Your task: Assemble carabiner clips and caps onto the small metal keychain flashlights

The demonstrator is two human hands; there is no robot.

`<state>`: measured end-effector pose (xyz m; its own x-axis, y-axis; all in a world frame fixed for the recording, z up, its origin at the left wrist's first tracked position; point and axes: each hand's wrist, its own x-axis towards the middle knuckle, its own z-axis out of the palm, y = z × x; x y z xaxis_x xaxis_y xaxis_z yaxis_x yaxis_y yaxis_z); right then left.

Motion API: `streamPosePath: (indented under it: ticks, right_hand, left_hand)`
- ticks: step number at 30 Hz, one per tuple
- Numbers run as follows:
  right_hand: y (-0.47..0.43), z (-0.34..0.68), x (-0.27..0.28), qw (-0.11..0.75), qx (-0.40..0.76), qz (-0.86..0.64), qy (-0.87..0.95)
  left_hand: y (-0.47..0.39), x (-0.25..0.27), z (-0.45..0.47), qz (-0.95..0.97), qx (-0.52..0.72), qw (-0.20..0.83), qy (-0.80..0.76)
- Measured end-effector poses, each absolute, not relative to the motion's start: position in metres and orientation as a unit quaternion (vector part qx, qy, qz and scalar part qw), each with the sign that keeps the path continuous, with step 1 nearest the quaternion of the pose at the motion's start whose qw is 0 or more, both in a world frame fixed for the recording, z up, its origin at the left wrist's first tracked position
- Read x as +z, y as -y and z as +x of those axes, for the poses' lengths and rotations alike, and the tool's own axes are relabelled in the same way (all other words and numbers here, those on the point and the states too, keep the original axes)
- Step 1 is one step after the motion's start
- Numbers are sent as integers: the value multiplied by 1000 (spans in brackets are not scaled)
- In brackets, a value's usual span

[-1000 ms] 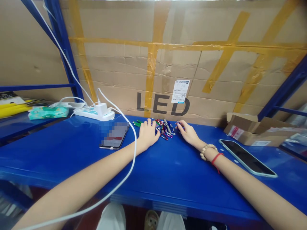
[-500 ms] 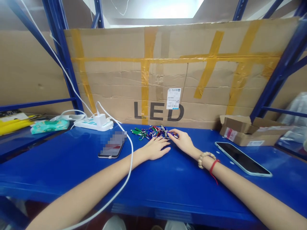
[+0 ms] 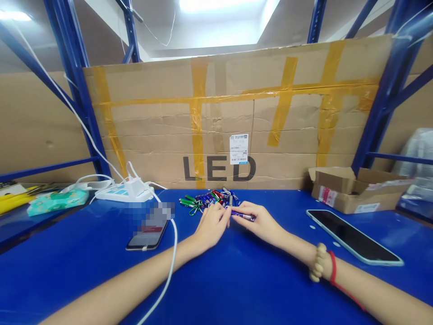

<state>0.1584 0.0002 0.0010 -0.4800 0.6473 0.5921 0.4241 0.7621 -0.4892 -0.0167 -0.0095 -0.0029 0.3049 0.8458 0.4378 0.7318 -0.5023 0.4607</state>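
A slim purple metallic keychain flashlight (image 3: pixel 244 216) lies between the thumb and fingers of my right hand (image 3: pixel 262 222), which is closed on it. My left hand (image 3: pixel 212 225) meets the flashlight's left end, its thumb and fingers drawn together there; the exact contact is partly hidden. Just behind both hands, a pile of small keychain flashlights with carabiner clips (image 3: pixel 206 199) in green, blue, red and silver rests on the blue table (image 3: pixel 270 280).
A phone (image 3: pixel 148 232) lies left under a white cable (image 3: pixel 171 259). Behind it sits a white power strip (image 3: pixel 118 192). To the right are a teal-cased phone (image 3: pixel 355 237) and an open cardboard box (image 3: pixel 352 192). A large cardboard panel (image 3: pixel 152 135) stands at the back.
My right hand has drawn a purple flashlight back from the pile. My left hand has gone from spread fingers to closing at the flashlight's end. The view has tilted up.
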Motion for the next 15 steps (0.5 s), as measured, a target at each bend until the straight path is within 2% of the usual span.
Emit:
streamPosePath:
  ticks: [5,11,15]
  right_hand:
    - [1,151,-2,397,175,-327,840]
    - [4,148,-1,355,284,-342,822]
    - [6,147,1,340,291,-354,822]
  left_hand:
    - [6,-4,-16,784,381,121,-476]
    - [2,-3,-16,747,449,177,-457]
    - [2,-3,-15,710,510,215,-435]
